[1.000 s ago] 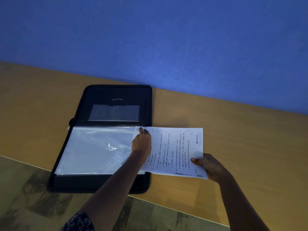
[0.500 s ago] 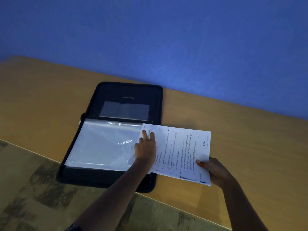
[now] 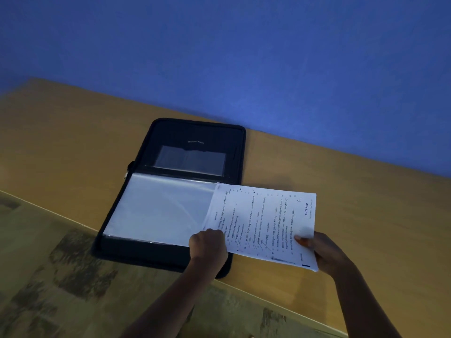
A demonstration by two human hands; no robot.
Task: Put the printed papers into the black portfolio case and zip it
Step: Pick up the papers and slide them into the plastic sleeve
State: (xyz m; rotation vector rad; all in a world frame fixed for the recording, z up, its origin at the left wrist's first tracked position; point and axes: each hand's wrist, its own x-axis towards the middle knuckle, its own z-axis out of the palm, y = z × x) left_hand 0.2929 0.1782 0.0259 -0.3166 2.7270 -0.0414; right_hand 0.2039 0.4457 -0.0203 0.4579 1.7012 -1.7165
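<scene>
On the wooden table, close to the blue wall, the black portfolio case lies open and flat, and its near corner goes a little over the table edge. The far half shows a dark inner panel with a small clear pocket, and there is small lettering above this pocket which is too small to read. The near half is covered by a clear plastic sleeve, which looks pale and shiny in the dim light. The printed papers lie across the right edge of the case; their left part overlaps the right side of the sleeve, and their right part is out over the bare table. The left hand is closed on the near-left corner of the papers, right at the edge of the sleeve; whether it pinches also the sleeve, I cannot tell. The right hand grips the near-right corner of the papers, with the thumb on top of the sheet. The word "ENTERED" is printed near the right edge of the top page.
</scene>
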